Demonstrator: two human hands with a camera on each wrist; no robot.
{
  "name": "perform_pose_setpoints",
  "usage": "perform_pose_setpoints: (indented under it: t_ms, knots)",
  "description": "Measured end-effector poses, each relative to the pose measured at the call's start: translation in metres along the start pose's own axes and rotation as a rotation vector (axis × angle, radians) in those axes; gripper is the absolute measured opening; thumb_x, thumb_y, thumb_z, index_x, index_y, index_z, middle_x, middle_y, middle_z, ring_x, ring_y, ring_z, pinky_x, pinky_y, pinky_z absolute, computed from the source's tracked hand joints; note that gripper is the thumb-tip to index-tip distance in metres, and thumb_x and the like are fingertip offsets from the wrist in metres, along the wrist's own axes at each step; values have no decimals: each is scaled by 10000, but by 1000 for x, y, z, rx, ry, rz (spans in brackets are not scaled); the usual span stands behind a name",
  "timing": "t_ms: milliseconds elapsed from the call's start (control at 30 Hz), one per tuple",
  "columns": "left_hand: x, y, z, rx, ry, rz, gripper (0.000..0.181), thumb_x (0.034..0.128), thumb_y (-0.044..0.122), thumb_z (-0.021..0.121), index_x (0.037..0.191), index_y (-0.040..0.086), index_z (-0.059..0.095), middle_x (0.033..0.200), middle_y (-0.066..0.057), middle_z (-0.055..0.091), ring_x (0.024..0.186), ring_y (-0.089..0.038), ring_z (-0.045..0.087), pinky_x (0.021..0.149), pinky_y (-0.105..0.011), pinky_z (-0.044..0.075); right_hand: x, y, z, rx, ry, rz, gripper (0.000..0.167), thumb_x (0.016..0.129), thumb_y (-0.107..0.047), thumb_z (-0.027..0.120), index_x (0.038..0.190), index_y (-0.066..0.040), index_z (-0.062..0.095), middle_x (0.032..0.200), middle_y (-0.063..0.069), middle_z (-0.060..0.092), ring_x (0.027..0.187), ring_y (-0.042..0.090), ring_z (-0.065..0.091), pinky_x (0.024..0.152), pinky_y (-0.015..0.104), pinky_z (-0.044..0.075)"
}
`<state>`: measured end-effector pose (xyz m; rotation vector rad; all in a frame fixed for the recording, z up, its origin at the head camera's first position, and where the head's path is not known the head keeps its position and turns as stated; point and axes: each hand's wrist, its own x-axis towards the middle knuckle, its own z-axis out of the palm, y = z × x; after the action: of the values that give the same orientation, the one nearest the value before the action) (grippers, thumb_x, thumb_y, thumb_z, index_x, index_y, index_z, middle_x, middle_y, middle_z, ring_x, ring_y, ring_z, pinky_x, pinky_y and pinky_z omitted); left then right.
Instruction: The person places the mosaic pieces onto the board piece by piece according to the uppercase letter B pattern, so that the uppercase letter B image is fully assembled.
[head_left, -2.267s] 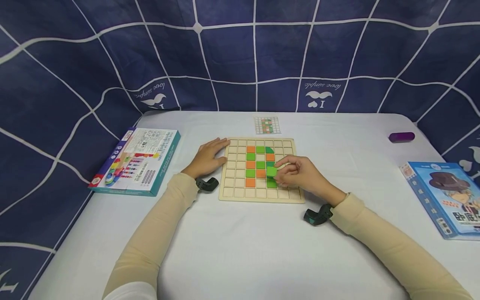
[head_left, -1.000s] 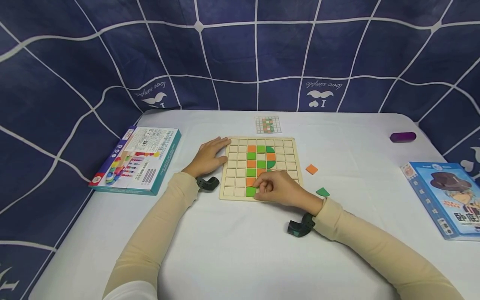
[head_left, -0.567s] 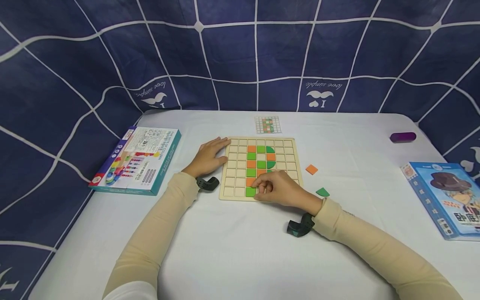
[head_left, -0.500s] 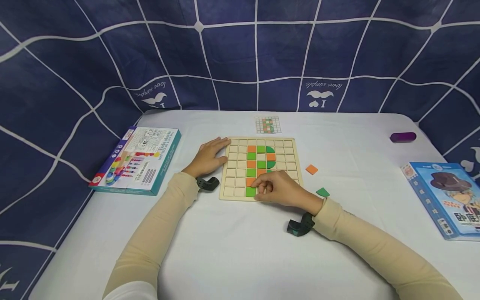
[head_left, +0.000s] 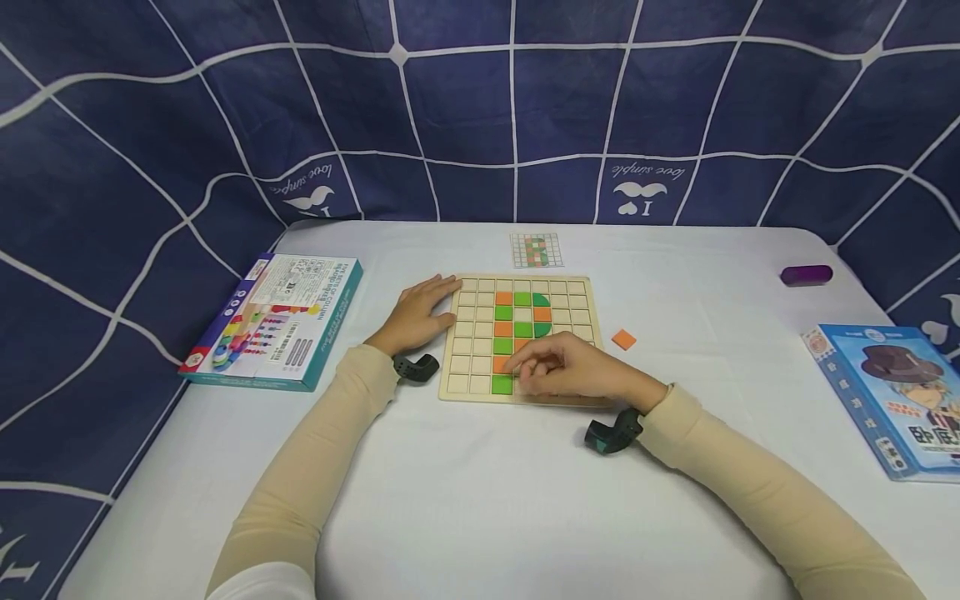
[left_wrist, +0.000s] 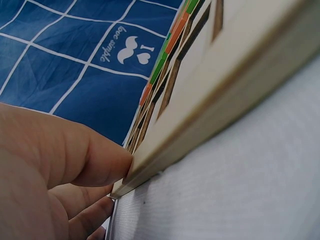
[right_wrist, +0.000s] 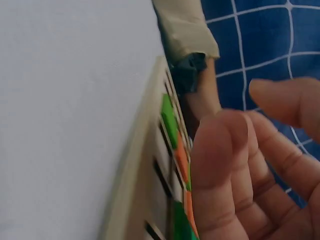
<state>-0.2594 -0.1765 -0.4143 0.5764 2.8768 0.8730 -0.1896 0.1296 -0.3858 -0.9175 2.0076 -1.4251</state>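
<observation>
A wooden grid board [head_left: 461,387] lies on the table with orange, light-green and dark-green pieces in its squares. At its left edge my left hand [head_left: 411,318] rests with extended fingers; in the left wrist view the thumb [left_wrist: 107,162] touches the rim. My right hand [head_left: 573,367] hovers over the board's lower right part, fingers bent. In the right wrist view its thumb and forefinger stand apart with nothing seen between them. A light-green square [head_left: 502,384] sits in the bottom row, left of this hand. The hand hides several squares.
A small pattern card [head_left: 536,250] lies behind the board. One loose orange square [head_left: 624,339] is to its right. A teal-sided game box [head_left: 288,321] stands left, a blue box [head_left: 892,392] right, and a purple oblong object [head_left: 806,275] far right.
Earlier my right hand held a light-green square; a light-green square has since appeared in the bottom row. The hand then lifted and shifted right, covering the loose dark-green quarter-round. Left hand stayed.
</observation>
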Motion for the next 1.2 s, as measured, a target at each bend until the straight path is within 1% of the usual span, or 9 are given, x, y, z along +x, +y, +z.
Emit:
perform_pose_setpoints:
  t_ms: [133,300,400,533,600,633,800,967,1200]
  knots:
    - [0,0,1,1,-2,-2,704,998,226,582,1659,48,418,1746,-135,352,1655,-328,209,1340,-519,105,-5,-1,-14,105,-11,-5,368,976,51,722,1313,181,651,1004,121,733,802,108,664,738,242,602]
    - [0,1,1,0,-7,-10,704,999,225,586,1661,55,418,1748,-128,351,1656,-324,207,1342,-513,101,-14,0,-37,178,25,-23,408,986,85,674,1338,254,556,1015,144,727,817,116,676,765,272,628]
    - [0,1,0,-1,-8,-14,703,998,224,585,1660,56,420,1747,-125,353,1656,-321,209,1342,-508,101,-21,0,-52,154,68,-26,408,1001,74,651,1354,248,543,1030,168,719,811,139,680,755,288,634]
    - [0,1,1,4,-9,-17,705,1000,224,577,1664,56,413,1751,-123,346,1657,-320,203,1343,-506,96,-30,2,-73,74,145,26,370,1019,15,656,1353,166,610,1020,189,709,761,163,678,594,247,547]
    - [0,0,1,8,-9,-15,707,1000,224,573,1666,54,408,1752,-124,343,1657,-323,202,1343,-511,95,-34,5,-82,54,171,57,344,1028,-5,662,1345,125,638,991,187,697,726,172,650,556,256,498]
    - [0,1,1,7,-9,-15,707,1000,225,572,1666,54,407,1752,-125,342,1657,-325,202,1343,-513,95,-37,6,-87,49,182,75,336,1031,-12,665,1344,111,647,980,186,692,716,175,637,552,261,485]
    - [-1,1,0,-1,-8,-10,703,1002,223,572,1664,52,410,1750,-127,347,1657,-325,201,1342,-514,91,-50,17,-108,35,219,153,349,1042,-39,673,1360,101,648,958,131,674,709,172,579,650,290,528]
    - [0,1,0,-15,-6,-10,696,1000,212,578,1659,51,422,1747,-124,354,1658,-315,201,1343,-500,86,-61,33,-125,9,236,215,372,1040,-57,676,1378,95,640,931,42,658,683,158,551,621,265,488]
    - [0,1,0,-6,-8,-16,698,1002,216,575,1662,53,416,1750,-122,347,1660,-312,196,1344,-501,85,-71,47,-137,24,227,292,394,1038,-50,678,1384,127,618,818,8,614,645,125,522,586,228,469]
